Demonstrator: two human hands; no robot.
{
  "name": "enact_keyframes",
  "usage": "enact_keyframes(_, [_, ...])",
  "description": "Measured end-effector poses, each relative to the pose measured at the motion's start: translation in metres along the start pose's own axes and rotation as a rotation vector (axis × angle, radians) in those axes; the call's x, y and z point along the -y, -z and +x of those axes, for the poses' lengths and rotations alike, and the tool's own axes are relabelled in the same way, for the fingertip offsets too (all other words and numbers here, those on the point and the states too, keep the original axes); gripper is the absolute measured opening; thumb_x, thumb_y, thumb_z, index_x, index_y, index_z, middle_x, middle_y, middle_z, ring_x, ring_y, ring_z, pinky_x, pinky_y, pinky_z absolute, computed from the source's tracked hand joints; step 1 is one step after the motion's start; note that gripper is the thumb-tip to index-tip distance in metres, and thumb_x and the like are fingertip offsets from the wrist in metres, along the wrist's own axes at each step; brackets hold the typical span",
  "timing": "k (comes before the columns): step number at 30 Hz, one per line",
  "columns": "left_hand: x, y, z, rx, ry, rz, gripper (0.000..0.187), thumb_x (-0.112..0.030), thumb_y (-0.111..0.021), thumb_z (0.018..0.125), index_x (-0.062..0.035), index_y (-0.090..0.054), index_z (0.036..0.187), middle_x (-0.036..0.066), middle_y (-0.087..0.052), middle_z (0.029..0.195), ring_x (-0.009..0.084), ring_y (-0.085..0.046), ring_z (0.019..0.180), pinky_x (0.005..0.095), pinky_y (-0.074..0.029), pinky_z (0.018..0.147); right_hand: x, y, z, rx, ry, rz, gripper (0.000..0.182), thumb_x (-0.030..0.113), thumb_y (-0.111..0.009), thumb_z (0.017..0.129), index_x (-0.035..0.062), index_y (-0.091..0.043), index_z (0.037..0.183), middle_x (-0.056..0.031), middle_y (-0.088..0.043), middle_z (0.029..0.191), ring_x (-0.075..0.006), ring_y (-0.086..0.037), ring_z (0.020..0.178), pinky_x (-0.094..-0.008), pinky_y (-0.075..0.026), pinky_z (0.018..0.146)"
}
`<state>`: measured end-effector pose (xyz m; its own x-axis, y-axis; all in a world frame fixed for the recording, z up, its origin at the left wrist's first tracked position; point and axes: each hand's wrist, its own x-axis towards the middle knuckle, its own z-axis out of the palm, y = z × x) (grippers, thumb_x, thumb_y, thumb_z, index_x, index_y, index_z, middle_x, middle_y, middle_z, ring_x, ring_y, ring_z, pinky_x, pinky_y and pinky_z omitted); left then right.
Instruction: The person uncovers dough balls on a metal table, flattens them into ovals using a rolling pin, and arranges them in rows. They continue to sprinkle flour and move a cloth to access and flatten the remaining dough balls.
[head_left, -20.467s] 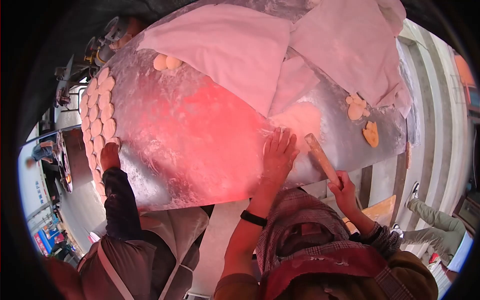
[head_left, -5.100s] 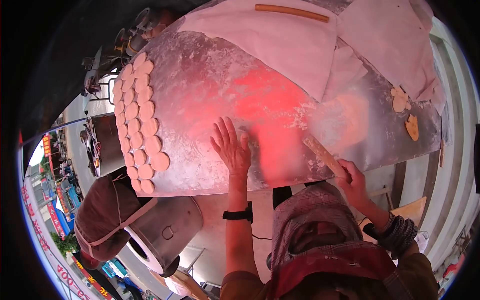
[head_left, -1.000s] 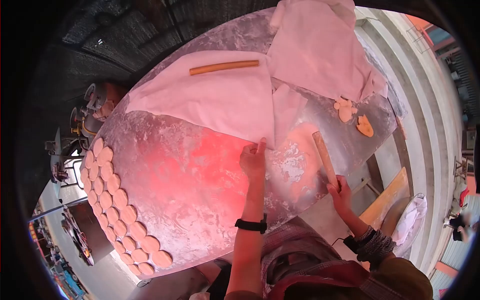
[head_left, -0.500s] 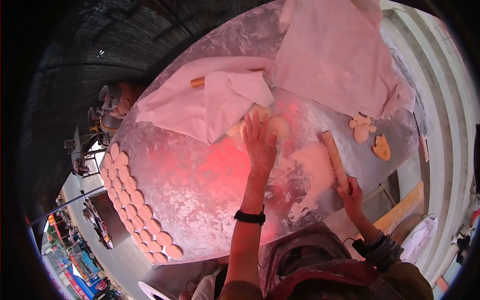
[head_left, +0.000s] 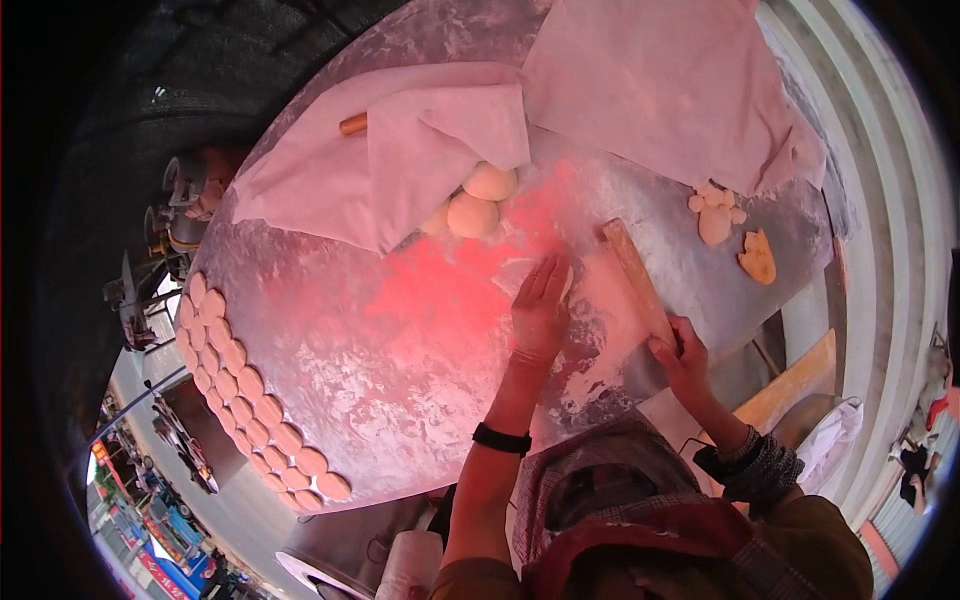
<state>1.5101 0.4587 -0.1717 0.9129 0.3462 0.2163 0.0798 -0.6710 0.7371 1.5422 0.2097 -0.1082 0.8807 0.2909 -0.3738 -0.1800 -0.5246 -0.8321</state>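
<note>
My left hand (head_left: 540, 312) lies flat, fingers stretched out, over a pale piece of dough (head_left: 521, 272) on the floured table; the palm hides part of the dough. My right hand (head_left: 686, 355) is closed around the near end of a wooden rolling pin (head_left: 638, 282), which slants away across a floury patch. Beyond my left hand, smooth round dough balls (head_left: 473, 215) sit at the edge of a pinkish cloth (head_left: 440, 140), one partly tucked under it.
Rows of flat dough rounds (head_left: 240, 408) line the table's left edge. A second cloth (head_left: 670, 95) covers the far right. Small dough lumps (head_left: 714, 222) and a torn yellowish piece (head_left: 758, 257) lie at right. Another wooden stick (head_left: 354, 124) pokes from the nearer cloth.
My left hand has come back from the dough balls toward me and now rests on a separate piece of dough. My right hand still holds the rolling pin. The view has shifted slightly.
</note>
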Motion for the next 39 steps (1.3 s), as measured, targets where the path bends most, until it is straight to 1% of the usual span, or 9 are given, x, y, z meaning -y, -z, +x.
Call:
enact_keyframes(4, [-0.007, 0.029, -0.020, -0.128, 0.178, 0.067, 0.044, -0.010, -0.067, 0.087, -0.0055, -0.060, 0.130, 0.018, -0.055, 0.136, 0.0362, -0.054, 0.125, 0.0466, -0.046, 0.101, 0.000, -0.003, -0.015, 0.003, -0.032, -0.075, 0.034, 0.020, -0.068, 0.089, 0.0005, -0.059, 0.115, -0.0118, -0.067, 0.095, -0.0161, -0.061, 0.088, -0.0312, -0.049, 0.080])
enact_keyframes(6, [-0.011, 0.030, -0.031, 0.159, -0.073, 0.179, 0.040, -0.016, -0.066, 0.089, -0.0073, -0.062, 0.128, 0.016, -0.053, 0.141, 0.0362, -0.050, 0.129, 0.0510, -0.040, 0.105, -0.001, -0.005, -0.022, -0.006, -0.041, -0.113, 0.034, 0.020, -0.068, 0.089, 0.0007, -0.059, 0.116, -0.0112, -0.067, 0.094, -0.0154, -0.061, 0.087, -0.0309, -0.049, 0.079])
enact_keyframes(10, [-0.015, 0.000, -0.042, -0.064, -0.057, 0.270, 0.036, -0.017, -0.060, 0.092, -0.0095, -0.064, 0.127, 0.012, -0.053, 0.140, 0.0351, -0.050, 0.129, 0.0514, -0.037, 0.107, 0.009, -0.016, -0.044, -0.015, -0.019, -0.074, 0.034, 0.019, -0.066, 0.091, 0.0013, -0.058, 0.118, -0.0110, -0.068, 0.095, -0.0146, -0.062, 0.084, -0.0296, -0.050, 0.077])
enact_keyframes(14, [-0.014, 0.029, -0.117, 0.172, -0.203, 0.108, 0.050, -0.008, -0.058, 0.080, -0.0082, -0.061, 0.131, 0.012, -0.052, 0.141, 0.0330, -0.050, 0.130, 0.0470, -0.041, 0.108, 0.009, -0.036, -0.066, 0.051, -0.038, -0.082, 0.038, 0.020, -0.068, 0.090, 0.0008, -0.055, 0.120, -0.0131, -0.065, 0.093, -0.0165, -0.062, 0.084, -0.0313, -0.050, 0.076])
enact_keyframes(19, [0.049, 0.113, -0.150, -0.215, 0.304, 0.221, 0.037, -0.009, -0.056, 0.095, -0.0072, -0.060, 0.132, 0.013, -0.060, 0.134, 0.0340, -0.058, 0.122, 0.0402, -0.047, 0.103, 0.012, -0.069, -0.080, 0.052, 0.118, -0.066, 0.038, 0.019, -0.070, 0.088, 0.0007, -0.055, 0.117, -0.0145, -0.063, 0.093, -0.0229, -0.062, 0.081, -0.0331, -0.049, 0.074])
enact_keyframes(21, [0.027, 0.109, -0.168, -0.047, 0.230, 0.170, 0.037, -0.012, -0.059, 0.096, -0.0092, -0.060, 0.133, 0.013, -0.060, 0.134, 0.0323, -0.058, 0.122, 0.0427, -0.048, 0.100, 0.016, -0.086, -0.080, 0.070, 0.144, -0.027, 0.038, 0.019, -0.071, 0.088, 0.0007, -0.055, 0.117, -0.0145, -0.063, 0.093, -0.0233, -0.063, 0.081, -0.0333, -0.049, 0.073])
enact_keyframes(26, [0.068, 0.148, -0.204, -0.034, 0.484, 0.423, 0.050, -0.041, -0.040, 0.103, -0.0115, -0.052, 0.142, 0.010, -0.035, 0.157, 0.0351, -0.021, 0.148, 0.0499, -0.015, 0.118, 0.039, -0.114, -0.090, 0.151, 0.251, -0.038, 0.037, 0.018, -0.072, 0.087, 0.0008, -0.055, 0.115, -0.0148, -0.063, 0.093, -0.0226, -0.063, 0.079, -0.0328, -0.049, 0.071])
enact_keyframes(31, [0.055, 0.129, -0.203, 0.124, 0.092, 0.495, 0.050, -0.033, -0.047, 0.100, -0.0078, -0.048, 0.143, 0.013, -0.038, 0.154, 0.0354, -0.032, 0.143, 0.0523, -0.026, 0.114, 0.047, -0.148, -0.107, 0.215, 0.214, -0.093, 0.036, 0.016, -0.070, 0.087, 0.0001, -0.055, 0.117, -0.0151, -0.063, 0.093, -0.0216, -0.062, 0.079, -0.0325, -0.050, 0.072])
enact_keyframes(39, [0.070, 0.153, -0.224, -0.069, 0.303, 0.313, 0.058, -0.037, -0.034, 0.105, -0.0016, -0.032, 0.150, 0.020, -0.033, 0.155, 0.0414, -0.026, 0.144, 0.0543, -0.021, 0.116, 0.040, -0.197, -0.122, 0.277, 0.415, -0.191, 0.039, 0.011, -0.069, 0.086, 0.0009, -0.056, 0.121, -0.0142, -0.063, 0.099, -0.0230, -0.063, 0.083, -0.0328, -0.050, 0.075])
